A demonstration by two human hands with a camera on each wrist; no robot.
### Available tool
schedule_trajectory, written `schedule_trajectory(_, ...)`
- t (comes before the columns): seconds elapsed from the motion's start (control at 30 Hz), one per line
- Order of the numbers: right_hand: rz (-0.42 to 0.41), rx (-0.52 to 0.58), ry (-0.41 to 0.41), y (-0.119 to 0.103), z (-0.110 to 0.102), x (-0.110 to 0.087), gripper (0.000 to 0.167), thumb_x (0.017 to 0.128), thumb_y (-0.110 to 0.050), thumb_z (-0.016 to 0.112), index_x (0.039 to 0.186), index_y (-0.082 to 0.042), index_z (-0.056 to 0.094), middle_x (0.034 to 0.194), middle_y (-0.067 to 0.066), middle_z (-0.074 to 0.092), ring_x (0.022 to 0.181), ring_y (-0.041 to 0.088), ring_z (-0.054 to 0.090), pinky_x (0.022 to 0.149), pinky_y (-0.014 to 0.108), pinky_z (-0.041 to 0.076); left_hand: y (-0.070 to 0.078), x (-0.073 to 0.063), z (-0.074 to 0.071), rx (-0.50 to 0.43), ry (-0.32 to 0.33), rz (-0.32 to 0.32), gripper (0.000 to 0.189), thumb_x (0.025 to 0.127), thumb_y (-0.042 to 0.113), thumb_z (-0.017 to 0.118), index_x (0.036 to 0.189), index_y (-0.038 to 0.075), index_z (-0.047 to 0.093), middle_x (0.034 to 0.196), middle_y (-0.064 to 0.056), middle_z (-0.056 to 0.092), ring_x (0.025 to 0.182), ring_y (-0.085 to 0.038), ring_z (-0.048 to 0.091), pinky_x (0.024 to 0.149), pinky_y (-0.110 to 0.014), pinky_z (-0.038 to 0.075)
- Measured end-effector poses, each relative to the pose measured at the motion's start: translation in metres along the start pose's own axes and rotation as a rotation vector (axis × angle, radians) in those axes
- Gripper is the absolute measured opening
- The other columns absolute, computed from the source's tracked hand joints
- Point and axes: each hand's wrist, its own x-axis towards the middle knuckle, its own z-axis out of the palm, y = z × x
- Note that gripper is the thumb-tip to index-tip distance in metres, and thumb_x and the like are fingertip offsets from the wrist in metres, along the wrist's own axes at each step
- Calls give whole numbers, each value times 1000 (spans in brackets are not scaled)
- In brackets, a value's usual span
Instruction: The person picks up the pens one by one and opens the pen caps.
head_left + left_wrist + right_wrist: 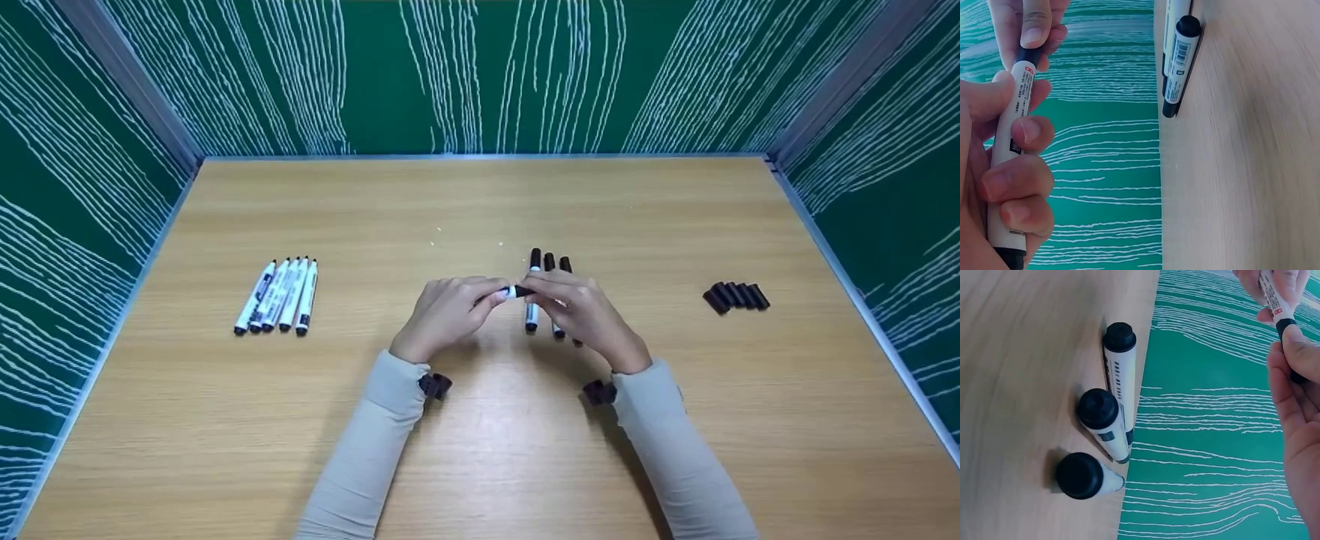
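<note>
My left hand (452, 309) has its fingers curled round the white barrel of a marker (1016, 112), in front of me above the table. At the marker's other end, my right hand (581, 304) pinches the black marker cap (1285, 324) between thumb and fingers. The cap meets the barrel, and the right thumb hides part of it. Under and beside the right hand lie three capped markers (532, 300), side by side with their black caps pointing away from me.
On the left lie several white markers (274, 296) without caps, dark tips pointing away. Several loose black caps (736, 295) sit in a row on the right. A few white specks dot the wooden table (480, 195). Green panels (382, 82) with white lines border the table's back and sides.
</note>
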Motion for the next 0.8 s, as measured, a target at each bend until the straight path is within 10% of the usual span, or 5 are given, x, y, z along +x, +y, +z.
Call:
schedule_trajectory(0.3, 94, 39, -129, -6, -4, 1, 27, 88, -9, 67, 115, -5, 70, 110, 10, 72, 101, 22, 69, 86, 27, 55, 1, -2, 0, 115, 88, 100, 29, 98, 36, 52, 113, 22, 72, 78, 5, 66, 52, -8, 47, 45, -22, 30)
schedule_trajectory(0.8, 34, 13, -40, -3, 3, -4, 22, 87, -7, 68, 108, -3, 73, 101, 11, 74, 85, 20, 69, 72, 25, 57, -2, 0, 0, 28, 20, 58, 29, 97, 36, 54, 117, 22, 71, 95, 5, 73, 55, -12, 51, 47, -27, 38)
